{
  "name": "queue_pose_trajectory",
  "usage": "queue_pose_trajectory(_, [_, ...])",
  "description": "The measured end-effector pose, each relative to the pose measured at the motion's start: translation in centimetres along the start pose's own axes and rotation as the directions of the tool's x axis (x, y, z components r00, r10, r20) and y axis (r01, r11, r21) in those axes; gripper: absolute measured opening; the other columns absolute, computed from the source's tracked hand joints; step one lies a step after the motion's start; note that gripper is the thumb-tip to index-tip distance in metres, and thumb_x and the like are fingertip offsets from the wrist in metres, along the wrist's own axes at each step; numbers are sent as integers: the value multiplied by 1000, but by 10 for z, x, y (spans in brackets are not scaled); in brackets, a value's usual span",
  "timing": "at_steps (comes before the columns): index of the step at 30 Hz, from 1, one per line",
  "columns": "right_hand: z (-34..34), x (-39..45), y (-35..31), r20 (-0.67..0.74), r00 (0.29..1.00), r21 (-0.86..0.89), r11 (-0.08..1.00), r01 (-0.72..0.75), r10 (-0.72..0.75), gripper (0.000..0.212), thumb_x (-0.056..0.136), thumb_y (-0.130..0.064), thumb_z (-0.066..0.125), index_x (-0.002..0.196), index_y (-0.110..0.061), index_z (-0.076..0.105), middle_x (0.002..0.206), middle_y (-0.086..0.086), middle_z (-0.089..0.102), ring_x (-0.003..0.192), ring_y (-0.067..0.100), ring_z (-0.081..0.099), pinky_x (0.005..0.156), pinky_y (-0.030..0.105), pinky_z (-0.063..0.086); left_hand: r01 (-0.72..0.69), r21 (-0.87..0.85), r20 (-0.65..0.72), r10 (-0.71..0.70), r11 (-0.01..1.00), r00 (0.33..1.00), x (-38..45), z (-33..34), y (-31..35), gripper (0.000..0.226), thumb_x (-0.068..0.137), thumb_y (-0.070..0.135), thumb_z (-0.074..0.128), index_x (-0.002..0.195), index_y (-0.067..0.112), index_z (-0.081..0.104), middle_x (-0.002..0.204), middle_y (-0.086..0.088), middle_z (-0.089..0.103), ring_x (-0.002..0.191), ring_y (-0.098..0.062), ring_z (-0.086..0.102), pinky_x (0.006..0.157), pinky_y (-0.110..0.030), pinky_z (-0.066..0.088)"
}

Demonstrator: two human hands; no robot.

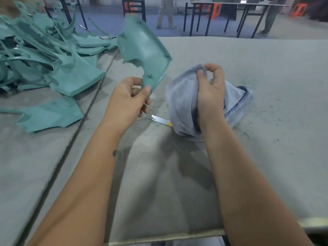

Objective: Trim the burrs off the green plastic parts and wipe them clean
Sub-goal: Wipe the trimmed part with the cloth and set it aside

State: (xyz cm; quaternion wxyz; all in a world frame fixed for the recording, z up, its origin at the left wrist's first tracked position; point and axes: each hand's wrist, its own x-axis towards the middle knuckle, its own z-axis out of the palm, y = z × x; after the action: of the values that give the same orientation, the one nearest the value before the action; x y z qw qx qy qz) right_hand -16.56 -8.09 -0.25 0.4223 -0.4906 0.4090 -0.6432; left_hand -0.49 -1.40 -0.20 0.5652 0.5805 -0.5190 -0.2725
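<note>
**Grey felt bench, one green panel up for a wipe**

Grey felt-covered table (248, 86) filling most of the view, with dark-legged tables, orange stools and a couple of standing people blurring out behind it

Holding one green plastic part (143, 50) up off the surface with the left hand (127, 100), thumb and fingers pinching its lower pointed corner, probably so both faces are staying free for the cloth. Tilting it up and away, inner side looking toward the camera

Bunching a light blue-grey cloth (184, 100) in the right hand (211, 93), fingers curling round a wad of it at the top while the rest is drooping onto the felt. Looking like getting a fresh grip before wiping, just a guess though

Piling up on the left: a heap of green parts (44, 50), likely waiting or already done, can't tell which. Lying just right of the hand: a knife (160, 119), bright blade showing, yellow handle mostly tucking under the cloth, so presumably parked within reach after trimming. Scattering around it: thin green shavings (152, 107)

Hard to make out: the held part's top edge smearing with motion, so no calling whether burrs are remaining. Pile running off the left frame edge
</note>
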Motion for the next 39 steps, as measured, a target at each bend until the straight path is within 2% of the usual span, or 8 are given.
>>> queue_pose_trajectory(5, [4,-5,2,53,974,-155,962,225,-220,16,92,-8,55,89,-23,58,58,-28,52,59,-7,49,60,8,37,115,-39,212,-104,993,972,-3,2,-2,6,99,15,51,96,21,53,50,3,49,38,-9,32,38,-16,27])
queue_pose_trajectory(12, [18,-14,6,427,900,-237,950,206,-89,18,83,-7,62,76,-22,67,69,-15,67,67,-3,60,60,12,45,100,-39,141,-93,994,986,-4,14,-3,12,102,16,46,100,9,55,38,12,42,33,0,33,36,-12,26])
queue_pose_trajectory(20, [-2,9,10,96,993,-352,931,96,-66,13,83,-7,63,78,-19,68,63,-14,59,58,-8,51,59,7,38,48,-51,335,-28,998,942,-4,-1,-4,17,101,17,50,98,17,67,44,13,33,38,-3,27,37,-12,19])
queue_pose_trajectory(26, [13,-9,4,553,820,-254,909,331,-144,17,85,2,63,88,-13,72,85,-7,71,88,7,65,82,16,47,29,127,286,-64,991,956,0,-7,-11,23,100,14,52,103,-6,62,47,6,28,42,-9,23,39,-20,17])
queue_pose_trajectory(30, [8,0,11,296,955,-400,902,160,-39,15,87,-9,64,81,-22,64,74,-14,63,77,5,60,72,16,43,46,25,321,-51,999,946,-2,-10,-7,18,97,9,55,102,9,72,52,3,29,42,-7,23,38,-16,18])
queue_pose_trajectory(33, [1,10,15,132,991,-531,843,81,-12,9,87,-25,67,80,-29,63,90,-3,64,91,14,59,87,28,45,65,-7,319,-59,998,946,-2,-18,-4,18,94,13,61,100,23,75,50,5,33,41,-7,27,38,-14,19])
queue_pose_trajectory(37, [-10,11,8,316,926,-185,971,-155,208,12,83,-28,67,73,-30,61,82,2,60,81,20,57,80,37,48,60,27,274,-65,998,959,-3,-25,-5,17,90,14,65,96,27,74,42,8,40,36,-5,33,37,-12,22])
queue_pose_trajectory(39, [-14,12,8,337,924,-119,981,-151,183,12,87,-26,65,76,-29,61,76,0,60,74,18,56,73,35,49,22,109,205,-44,994,978,-4,-23,-5,15,89,19,69,99,29,74,44,6,47,40,-4,40,40,-14,30])
